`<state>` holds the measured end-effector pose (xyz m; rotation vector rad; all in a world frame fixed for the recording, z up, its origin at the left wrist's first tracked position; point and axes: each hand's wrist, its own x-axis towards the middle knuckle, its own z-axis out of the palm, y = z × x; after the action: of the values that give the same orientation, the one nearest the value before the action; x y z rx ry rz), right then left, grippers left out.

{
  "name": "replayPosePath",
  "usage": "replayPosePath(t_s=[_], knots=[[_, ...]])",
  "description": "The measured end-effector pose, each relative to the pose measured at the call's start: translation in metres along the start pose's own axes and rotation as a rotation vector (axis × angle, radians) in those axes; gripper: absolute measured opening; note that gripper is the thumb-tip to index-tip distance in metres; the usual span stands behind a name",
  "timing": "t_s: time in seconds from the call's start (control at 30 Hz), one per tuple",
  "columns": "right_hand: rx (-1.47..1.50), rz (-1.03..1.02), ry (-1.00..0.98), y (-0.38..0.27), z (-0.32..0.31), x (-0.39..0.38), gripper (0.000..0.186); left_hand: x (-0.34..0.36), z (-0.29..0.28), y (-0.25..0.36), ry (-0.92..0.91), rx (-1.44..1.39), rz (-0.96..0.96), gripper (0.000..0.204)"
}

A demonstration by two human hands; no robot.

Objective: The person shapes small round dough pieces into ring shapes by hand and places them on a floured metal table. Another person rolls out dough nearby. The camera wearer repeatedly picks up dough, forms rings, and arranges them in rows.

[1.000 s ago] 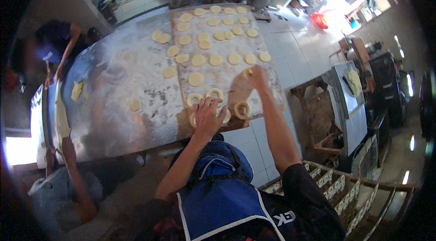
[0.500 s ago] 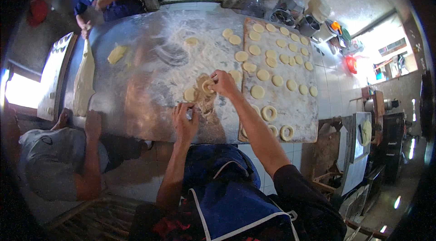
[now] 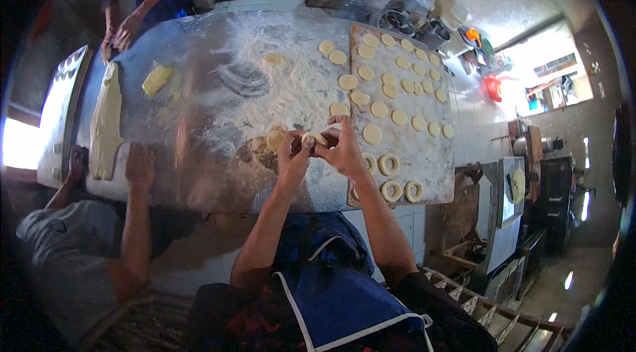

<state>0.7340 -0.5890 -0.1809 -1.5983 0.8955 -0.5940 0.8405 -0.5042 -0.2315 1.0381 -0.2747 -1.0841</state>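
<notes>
A pale dough ring [image 3: 313,138] is held above the near part of the floured table. My left hand [image 3: 292,158] is closed on its left side, thumb pressed over the dough. My right hand [image 3: 344,150] grips the other side, some of its fingers raised; the hole is mostly hidden by the fingers. Just left of my hands a round dough piece [image 3: 275,140] lies in the flour. To the right, a floured board [image 3: 424,153] bears rows of flat dough rounds, with several shaped rings such as this dough ring [image 3: 389,164] at its near end.
At the left, a long dough strip [image 3: 108,120] lies near a co-worker's hand [image 3: 140,165]. Another person's hands [image 3: 122,35] are at its far end. A yellow lump [image 3: 157,80] sits on the metal table [image 3: 199,113]. Pots and containers [image 3: 434,34] stand beyond the board.
My right hand has brought the dough ring nearer to me, and my left hand has risen to take hold of it. The far person's hands have come together at the strip's end, which now lies lower.
</notes>
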Motion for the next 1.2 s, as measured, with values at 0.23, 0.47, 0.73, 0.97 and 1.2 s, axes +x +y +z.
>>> replayPosePath(t_s=[0.23, 0.47, 0.73, 0.97, 1.2], knots=[[0.733, 0.241, -0.082, 0.010, -0.045, -0.009, 0.028, -0.010, 0.026, 0.001, -0.419, -0.145, -0.084, 0.049], [0.706, 0.061, 0.184, 0.023, -0.067, -0.033, 0.056, -0.009, 0.066, -0.020, -0.387, 0.111, 0.176, 0.030], [0.269, 0.180, 0.236, 0.028, -0.111, -0.047, 0.063, -0.006, 0.119, -0.089, -0.134, -0.004, 0.063, 0.046], [0.156, 0.084, 0.306, 0.033, -0.159, -0.074, 0.057, -0.024, 0.169, -0.112, -0.148, 0.026, 0.049, 0.047], [-0.113, 0.233, 0.161, 0.056, -0.204, -0.096, 0.062, -0.035, 0.196, -0.157, -0.039, 0.767, 0.555, 0.044]])
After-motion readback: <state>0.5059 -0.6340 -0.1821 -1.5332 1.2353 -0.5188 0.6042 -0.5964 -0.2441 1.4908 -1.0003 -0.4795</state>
